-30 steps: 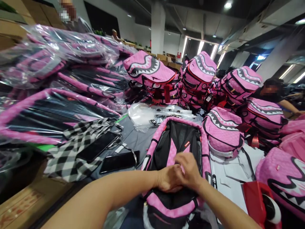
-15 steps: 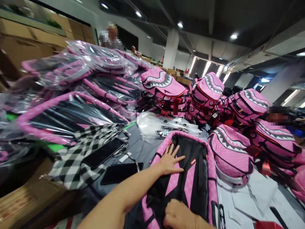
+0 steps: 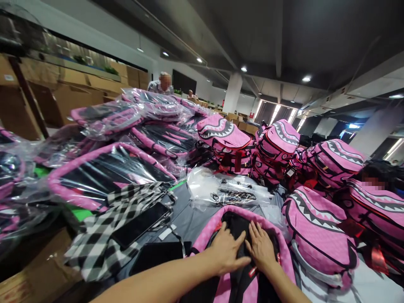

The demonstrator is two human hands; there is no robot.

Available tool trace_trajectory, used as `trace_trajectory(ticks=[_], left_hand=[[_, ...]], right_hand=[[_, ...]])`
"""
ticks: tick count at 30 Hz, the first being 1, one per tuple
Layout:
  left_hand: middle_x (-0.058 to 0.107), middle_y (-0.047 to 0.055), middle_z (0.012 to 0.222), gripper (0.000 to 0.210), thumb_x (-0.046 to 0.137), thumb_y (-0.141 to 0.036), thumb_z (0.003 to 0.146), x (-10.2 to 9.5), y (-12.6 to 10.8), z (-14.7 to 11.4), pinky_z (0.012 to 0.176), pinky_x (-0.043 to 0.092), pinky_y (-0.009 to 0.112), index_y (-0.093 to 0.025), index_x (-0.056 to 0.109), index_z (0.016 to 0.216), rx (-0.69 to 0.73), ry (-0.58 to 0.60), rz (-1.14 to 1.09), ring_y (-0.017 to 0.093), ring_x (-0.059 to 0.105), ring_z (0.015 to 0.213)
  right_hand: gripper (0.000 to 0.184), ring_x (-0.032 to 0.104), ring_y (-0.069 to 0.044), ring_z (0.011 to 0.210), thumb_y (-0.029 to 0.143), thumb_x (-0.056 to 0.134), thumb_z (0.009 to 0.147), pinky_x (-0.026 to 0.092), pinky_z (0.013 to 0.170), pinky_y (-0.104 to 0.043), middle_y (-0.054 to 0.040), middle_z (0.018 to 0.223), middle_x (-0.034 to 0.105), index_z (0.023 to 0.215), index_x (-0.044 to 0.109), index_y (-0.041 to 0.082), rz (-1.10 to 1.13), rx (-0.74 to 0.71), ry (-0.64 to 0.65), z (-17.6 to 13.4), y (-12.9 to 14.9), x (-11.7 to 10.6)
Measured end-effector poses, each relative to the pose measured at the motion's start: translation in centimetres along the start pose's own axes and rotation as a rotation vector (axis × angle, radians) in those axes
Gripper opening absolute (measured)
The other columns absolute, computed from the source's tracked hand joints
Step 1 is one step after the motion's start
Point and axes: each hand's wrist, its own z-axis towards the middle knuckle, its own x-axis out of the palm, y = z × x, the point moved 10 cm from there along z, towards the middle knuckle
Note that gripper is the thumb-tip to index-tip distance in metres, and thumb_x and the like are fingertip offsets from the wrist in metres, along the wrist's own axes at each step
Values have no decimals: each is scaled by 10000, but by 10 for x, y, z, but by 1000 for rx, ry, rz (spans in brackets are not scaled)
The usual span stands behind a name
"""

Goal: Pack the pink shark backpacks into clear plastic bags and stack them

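at the bottom of the head view, right of middle, a black-and-pink backpack [image 3: 237, 283], back panel upward on a grey-covered table [image 3: 187, 219], with lower end out of frame. directions below as on a clock centred on that backpack, with twelve at the top of the view. on the upper black panel, a splayed left hand [image 3: 227, 251], palm down, gripping nothing visible. just beside, at three o'clock from that hand, a flattened right hand [image 3: 261, 245], likewise palm down and apparently touching the panel, with fingers closer together and a gap between the two. below the right hand, a small red label [image 3: 253, 271].

at twelve o'clock, near the top rim, clear plastic bags [image 3: 230, 189] with dark cords inside. at three, just beside, a pink backpack [image 3: 320, 237] with a toothed-mouth print. from twelve round to two, farther off, similar pink backpacks [image 3: 280, 143] in stacked groups. at nine, near, a dark-screened device [image 3: 160, 256], and slightly above it another dark-screened device [image 3: 141, 225], lying on a black-and-white checked cloth [image 3: 94, 242]. at ten, a black-and-pink backpack in clear wrap [image 3: 110, 176]; towards eleven, a heap of wrapped backpacks [image 3: 154, 109], with a person [image 3: 160, 84] behind. farther out at ten, cardboard boxes [image 3: 85, 94]. at two, partly hidden, another person's dark hair [image 3: 380, 170].
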Motion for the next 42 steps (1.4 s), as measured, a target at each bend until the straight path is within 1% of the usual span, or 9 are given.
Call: trace_trajectory(ticks=[5, 8, 13, 16, 21, 28, 31, 36, 42], left_hand=[[398, 241, 1580, 842, 529, -680, 904, 12, 4, 38, 1195, 222, 647, -140, 414, 1540, -127, -164, -102, 436, 324, 1477], [202, 188, 1672, 843, 538, -744, 866, 37, 12, 32, 1207, 152, 694, -255, 417, 1542, -98, -137, -217, 442, 140, 1536], [212, 130, 1667, 671, 559, -589, 945, 75, 22, 38, 1185, 284, 683, -345, 388, 1546, -20, -237, -166, 414, 248, 1516], [405, 57, 1593, 513, 451, -434, 1034, 114, 47, 54, 1142, 443, 572, -370, 396, 1540, -198, -305, -124, 344, 441, 1438], [449, 27, 1569, 530, 505, -430, 1009, 138, 53, 61, 1136, 467, 540, -391, 411, 1529, -241, -332, -75, 334, 477, 1415], [282, 128, 1648, 687, 626, -593, 895, 81, 26, 43, 1173, 345, 582, -319, 461, 1502, 24, -361, -53, 399, 381, 1462], [273, 156, 1650, 795, 584, -720, 853, 71, 27, 41, 1193, 291, 610, -269, 477, 1499, 2, -339, -146, 416, 341, 1477], [255, 202, 1646, 815, 575, -680, 879, 59, 18, 36, 1213, 219, 647, -216, 424, 1532, 15, -283, -202, 425, 275, 1504], [276, 221, 1632, 742, 644, -612, 854, 59, 19, 35, 1195, 252, 667, -218, 515, 1469, -9, -227, -189, 439, 290, 1493]], right_hand=[[297, 737, -229, 871, 262, 488, 953, 488, 731, -280, -84, 930, 789, 1084, 753, 231, 30, 8, 177, 69, -35, -37], [381, 708, -231, 996, 237, 380, 997, 465, 797, -293, -105, 1056, 768, 1224, 686, 222, 4, 80, 79, 137, -65, -55], [491, 577, -214, 1269, 94, 374, 933, 406, 1001, -305, -146, 1366, 646, 1366, 600, 142, 17, 121, 40, 234, -73, 2], [584, 463, -237, 1386, 65, 352, 903, 351, 1078, -386, -169, 1491, 535, 1466, 500, 114, 31, 166, 2, 263, -77, 38], [389, 649, -234, 1055, 122, 419, 912, 371, 947, -379, -96, 1051, 770, 1069, 755, 239, 15, 208, -41, 264, -96, 44], [260, 647, -244, 971, 275, 507, 962, 384, 762, -329, -106, 1014, 752, 963, 763, 232, -94, 263, -241, 227, -110, -70], [282, 643, -219, 1012, 242, 475, 977, 405, 838, -309, -85, 1107, 737, 971, 756, 242, -66, 56, -271, 172, -89, -91], [284, 632, -148, 623, 228, 499, 944, 423, 607, -224, 1, 696, 693, 747, 703, 242, 167, -342, 92, 88, -53, -59], [259, 692, -212, 919, 272, 493, 951, 512, 815, -301, -84, 1007, 742, 1081, 704, 195, 231, -44, -59, 172, -69, -67]])
